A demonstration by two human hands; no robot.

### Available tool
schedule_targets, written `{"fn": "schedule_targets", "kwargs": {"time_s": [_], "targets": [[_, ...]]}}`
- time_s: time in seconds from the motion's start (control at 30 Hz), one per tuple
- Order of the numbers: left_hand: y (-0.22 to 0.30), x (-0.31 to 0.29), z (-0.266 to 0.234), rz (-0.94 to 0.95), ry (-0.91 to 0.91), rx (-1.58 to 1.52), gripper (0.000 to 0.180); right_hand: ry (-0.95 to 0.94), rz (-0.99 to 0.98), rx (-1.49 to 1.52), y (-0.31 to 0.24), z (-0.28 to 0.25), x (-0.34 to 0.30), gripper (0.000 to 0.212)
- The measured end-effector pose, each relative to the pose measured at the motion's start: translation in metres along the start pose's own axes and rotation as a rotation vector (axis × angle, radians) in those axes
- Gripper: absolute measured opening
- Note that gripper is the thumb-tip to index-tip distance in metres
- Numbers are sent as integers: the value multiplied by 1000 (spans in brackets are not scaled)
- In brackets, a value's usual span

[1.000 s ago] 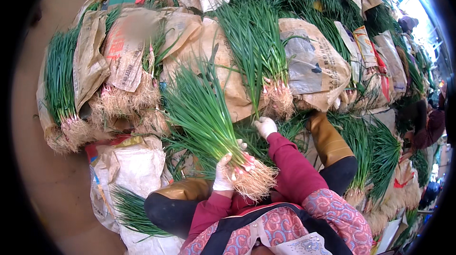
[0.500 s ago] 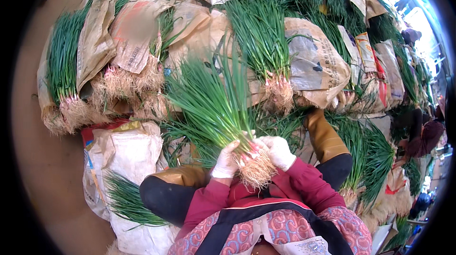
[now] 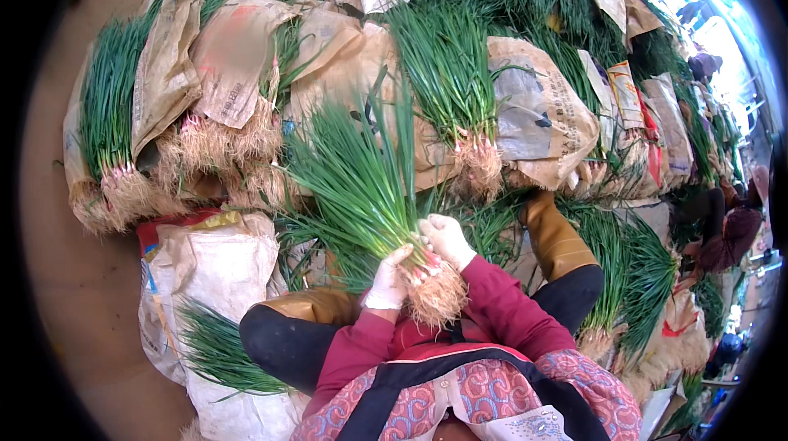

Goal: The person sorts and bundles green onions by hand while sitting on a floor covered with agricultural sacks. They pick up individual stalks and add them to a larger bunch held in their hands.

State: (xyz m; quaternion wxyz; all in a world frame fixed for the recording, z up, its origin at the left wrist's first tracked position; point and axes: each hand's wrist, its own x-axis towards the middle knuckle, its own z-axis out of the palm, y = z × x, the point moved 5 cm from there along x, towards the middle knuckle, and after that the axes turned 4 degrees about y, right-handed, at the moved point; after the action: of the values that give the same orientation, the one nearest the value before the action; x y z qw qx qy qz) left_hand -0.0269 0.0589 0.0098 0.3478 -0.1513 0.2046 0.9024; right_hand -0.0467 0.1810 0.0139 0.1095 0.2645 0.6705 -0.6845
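A bunch of green onions [image 3: 369, 170] leans across my lap, its long green leaves pointing up and away and its pale roots [image 3: 435, 297] hanging toward me. My left hand [image 3: 389, 278], in a white glove, is wrapped round the left side of the stems just above the roots. At the right edge of the stems, a little higher, is my gloved right hand [image 3: 446, 239]. Its fingers are curled closed against the stalks; what lies between them is hidden.
Rows of green onion bunches [image 3: 447, 71] and tan sacks [image 3: 542, 117] lie beyond my boots. White sacks [image 3: 217, 260] spread at my left, with another bunch [image 3: 226, 351] on them. More bunches [image 3: 640, 277] lie at the right, where another person [image 3: 730, 236] is.
My right hand has moved up and slightly left along the stems, away from the roots. The bunch has shifted slightly left, still in my left hand.
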Motion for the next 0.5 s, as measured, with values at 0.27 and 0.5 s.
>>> {"fn": "schedule_targets", "kwargs": {"time_s": [0.27,0.5], "targets": [[-3,7,-6,-67,27,16,28,584,-594,-943,-3,-24,16,27],[-2,7,15,-57,-80,-61,48,-400,96,-1542,64,-81,42,47]]}}
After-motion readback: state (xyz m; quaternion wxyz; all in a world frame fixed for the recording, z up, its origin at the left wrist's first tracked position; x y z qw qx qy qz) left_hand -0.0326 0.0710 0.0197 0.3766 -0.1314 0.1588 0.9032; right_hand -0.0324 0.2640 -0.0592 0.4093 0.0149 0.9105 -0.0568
